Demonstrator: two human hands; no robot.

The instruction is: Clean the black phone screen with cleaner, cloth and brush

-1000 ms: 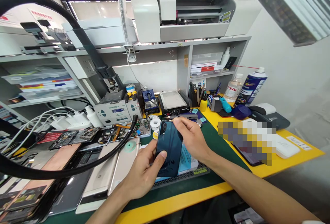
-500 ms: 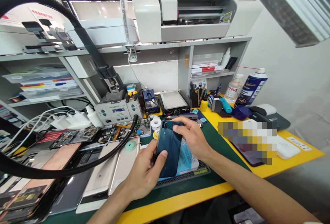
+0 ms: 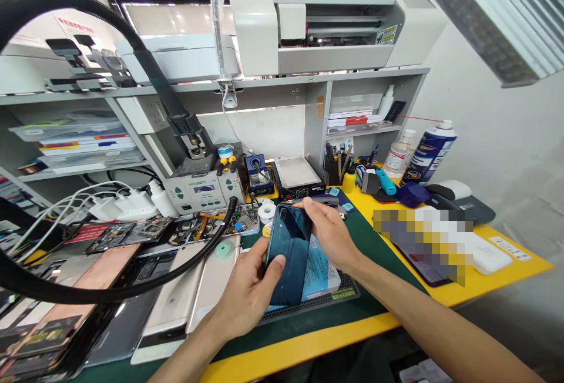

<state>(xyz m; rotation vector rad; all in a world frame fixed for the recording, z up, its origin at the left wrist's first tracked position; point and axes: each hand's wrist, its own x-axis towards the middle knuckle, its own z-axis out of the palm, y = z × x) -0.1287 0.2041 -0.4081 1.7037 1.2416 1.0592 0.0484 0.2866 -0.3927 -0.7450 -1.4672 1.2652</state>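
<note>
Yellow trim edges the near side of the bench [image 3: 291, 345], with a green mat [image 3: 374, 265] over most of its middle. Just above it, the left hand [image 3: 247, 295] grasps a dark blue phone [image 3: 293, 265], fingers along its left edge and thumb pressed flat on the back, which faces up with the camera at the top left. The right hand [image 3: 332, 236] touches the phone's upper right corner; its fingertips are partly hidden, so I cannot tell whether it pinches the corner or only rests there. Beneath the phone, and partly covered by it, a light blue packet [image 3: 321, 268] lies on a black perforated pad [image 3: 348, 295].

Left of the hands lies a gold shell [image 3: 171, 295], crossed by a black hose [image 3: 132, 295]. To the right, a second phone [image 3: 423, 268] lies beside a blurred patch.

Farther back come circuit boards [image 3: 244, 218], a white roll [image 3: 266, 212] and a grey hot-air station [image 3: 202, 195]. Right of that, a hot plate [image 3: 297, 172], a yellow bottle [image 3: 348, 182] and a tilted-looking spray can [image 3: 429, 151] line the rear. Behind them rises a grey shelf [image 3: 273, 82], topped by a pale cutting machine [image 3: 335, 57].
</note>
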